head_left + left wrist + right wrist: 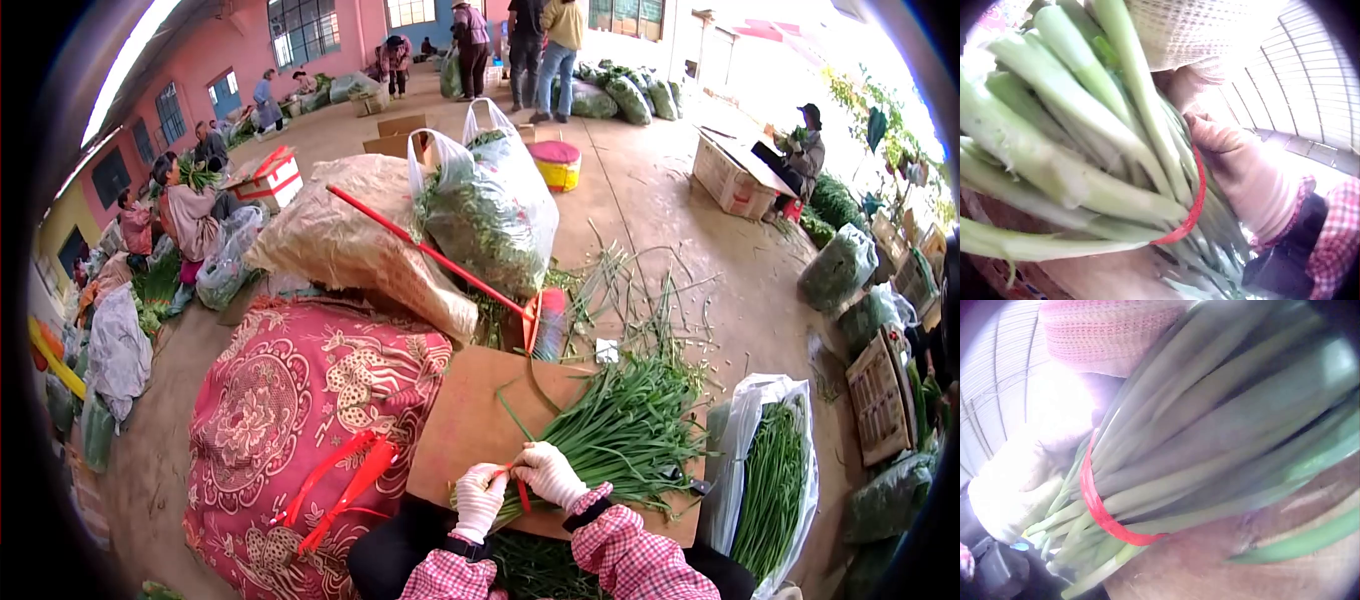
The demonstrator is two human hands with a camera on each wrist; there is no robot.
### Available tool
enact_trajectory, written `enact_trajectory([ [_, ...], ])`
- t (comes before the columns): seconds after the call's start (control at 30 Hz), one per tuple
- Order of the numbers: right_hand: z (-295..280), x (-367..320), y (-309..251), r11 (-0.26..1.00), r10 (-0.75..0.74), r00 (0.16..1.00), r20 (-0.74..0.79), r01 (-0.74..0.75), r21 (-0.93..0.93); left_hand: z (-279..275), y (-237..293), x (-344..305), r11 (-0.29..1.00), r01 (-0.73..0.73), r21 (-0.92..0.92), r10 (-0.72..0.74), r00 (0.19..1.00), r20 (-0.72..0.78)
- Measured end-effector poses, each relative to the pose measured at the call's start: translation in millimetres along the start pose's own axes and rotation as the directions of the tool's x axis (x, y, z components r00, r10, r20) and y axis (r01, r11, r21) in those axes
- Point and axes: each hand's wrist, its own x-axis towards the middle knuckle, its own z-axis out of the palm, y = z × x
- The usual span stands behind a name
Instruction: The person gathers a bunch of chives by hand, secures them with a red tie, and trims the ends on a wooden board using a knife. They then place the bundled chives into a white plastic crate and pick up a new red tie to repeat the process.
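Note:
A bunch of long green leafy stalks (625,425) with pale stem ends lies across a brown board (465,400) over the person's lap. A red strip (1100,515) loops round the bunch near its stem ends. My left hand (480,500), in a pale striped glove, pinches the strip just over the stems. Close beside it my right hand (550,475), gloved alike, pinches the strip too, and a red tail hangs below the fingers. In the left wrist view the red loop (1194,206) crosses the pale stalks (1085,156) under the two hands.
Left of the board, a patterned red cloth (260,400) carries more red strips (360,480). At the right stands a plastic bag (735,460) of greens. A red-handled broom (430,250) leans ahead, by a filled bag (500,210). Several people sit or stand farther off.

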Motion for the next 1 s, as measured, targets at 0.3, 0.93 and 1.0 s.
enact_trajectory([
  [0.3,-6.2,-2.6,-6.3,0.997,-0.009,1.0,0.018,0.011,-0.077,-3.0,18.4,5.7,0.984,-0.067,0.168,0.067,0.998,0.004],
  [0.93,-6.5,1.5,-18.8,0.993,0.113,0.98,0.161,-0.109,-0.039,-4.4,24.9,-16.0,0.949,-0.277,0.15,0.293,0.951,-0.094],
  [1.0,-1.3,-1.6,-10.9,0.999,-0.036,0.999,-0.001,0.036,-0.041,-1.5,27.0,-15.7,0.934,-0.303,0.191,0.326,0.94,-0.102],
])
